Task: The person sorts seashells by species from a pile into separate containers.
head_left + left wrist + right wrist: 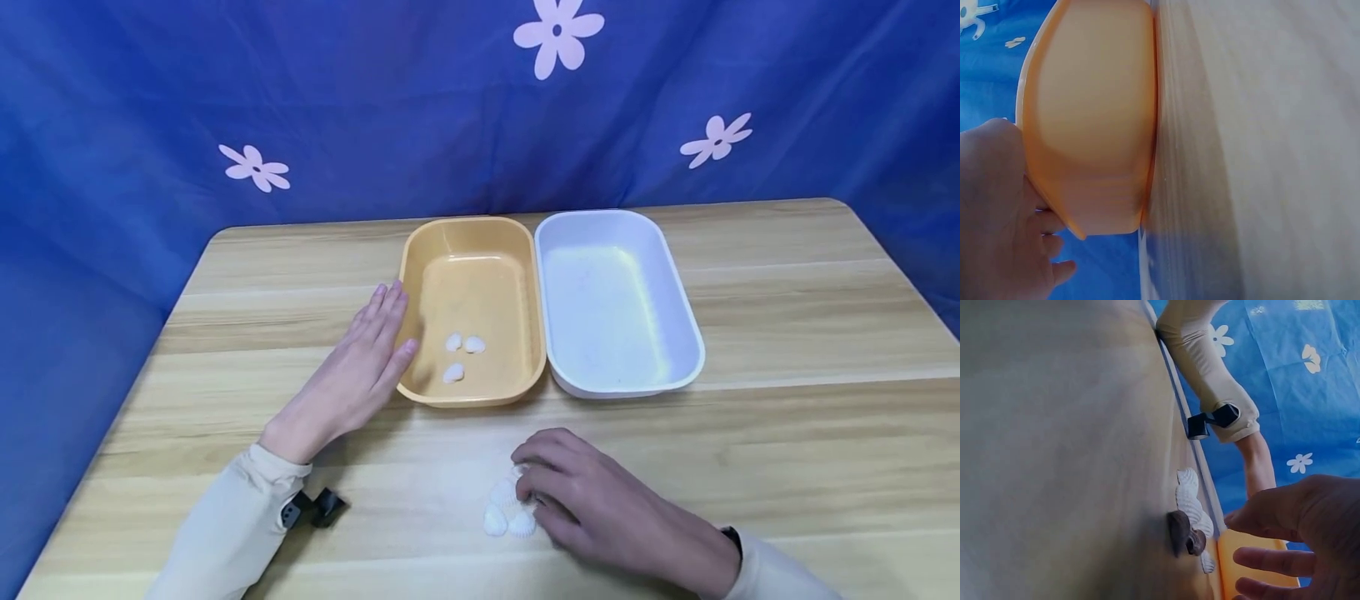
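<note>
My left hand (352, 379) lies against the left rim of the orange tray (487, 397), its fingers straight; the left wrist view shows it beside the tray's outer wall (1094, 106). Three small white shells (453, 373) lie inside that tray. On the table in front, my right hand (592, 500) reaches over a cluster of white ribbed shells (495, 521), partly hiding them. In the right wrist view its thumb and fingers are spread apart with nothing between them. Two dark brown objects (1179, 532), perhaps shells, sit beside the white ones; the right hand hides them in the head view.
A white tray (622, 390) stands directly right of the orange one, with nothing visible in it. Both are on a wood-grain table (787, 333). Behind hangs a blue cloth (420, 108) with white flowers. A black device (315, 508) is strapped to the left wrist.
</note>
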### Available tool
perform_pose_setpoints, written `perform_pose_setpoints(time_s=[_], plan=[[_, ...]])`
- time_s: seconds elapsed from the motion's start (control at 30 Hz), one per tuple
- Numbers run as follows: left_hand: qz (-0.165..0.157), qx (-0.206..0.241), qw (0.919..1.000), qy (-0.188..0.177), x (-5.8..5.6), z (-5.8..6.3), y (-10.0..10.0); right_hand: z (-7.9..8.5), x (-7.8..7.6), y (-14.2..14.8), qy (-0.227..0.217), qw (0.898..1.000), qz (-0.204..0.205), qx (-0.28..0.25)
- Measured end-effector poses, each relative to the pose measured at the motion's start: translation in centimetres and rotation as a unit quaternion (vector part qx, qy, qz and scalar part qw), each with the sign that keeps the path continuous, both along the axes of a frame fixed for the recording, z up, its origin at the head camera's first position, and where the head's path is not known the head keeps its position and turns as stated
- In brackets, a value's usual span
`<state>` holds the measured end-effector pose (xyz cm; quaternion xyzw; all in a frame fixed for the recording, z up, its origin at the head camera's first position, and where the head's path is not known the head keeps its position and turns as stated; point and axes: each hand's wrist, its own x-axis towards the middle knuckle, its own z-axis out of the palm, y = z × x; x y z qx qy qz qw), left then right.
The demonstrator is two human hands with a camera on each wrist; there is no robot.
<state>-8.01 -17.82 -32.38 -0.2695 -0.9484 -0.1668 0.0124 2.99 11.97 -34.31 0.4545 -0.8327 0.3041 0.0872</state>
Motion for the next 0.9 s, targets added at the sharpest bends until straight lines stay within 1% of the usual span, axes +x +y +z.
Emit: perform_pose_setpoints(time_s=[0.13, 0.2, 0.33, 0.5, 0.63, 0.8, 0.9], plan=[[0.003, 0.001, 1.0, 0.004, 0.0, 0.0, -0.1, -0.3, 0.5, 0.2, -0.01, 1.0, 0.011, 0.024], [0.003, 0.001, 1.0, 0.005, 0.1, 0.0, -0.1, -0.4, 0.7, 0.2, -0.004, 0.999, 0.017, 0.035], [0.004, 0.0, 1.0, 0.005, 0.1, -0.1, -0.1, -0.9, 0.8, 0.0, 0.028, 0.998, 0.02, 0.049], [0.007, -0.003, 1.0, 0.001, 0.2, -0.1, -0.2, -1.2, 0.9, -0.3, 0.043, 0.997, 0.013, 0.056], [0.008, -0.004, 1.0, -0.001, 0.2, -0.1, -0.2, -1.3, 0.9, -0.4, 0.04, 0.997, 0.006, 0.06], [0.007, -0.004, 1.0, -0.003, 0.2, 0.0, -0.2, -1.4, 0.9, -0.3, 0.017, 0.997, -0.015, 0.076], [0.006, -0.004, 1.0, -0.004, 0.1, 0.0, -0.2, -1.4, 0.9, -0.3, 0.009, 0.997, -0.009, 0.079]])
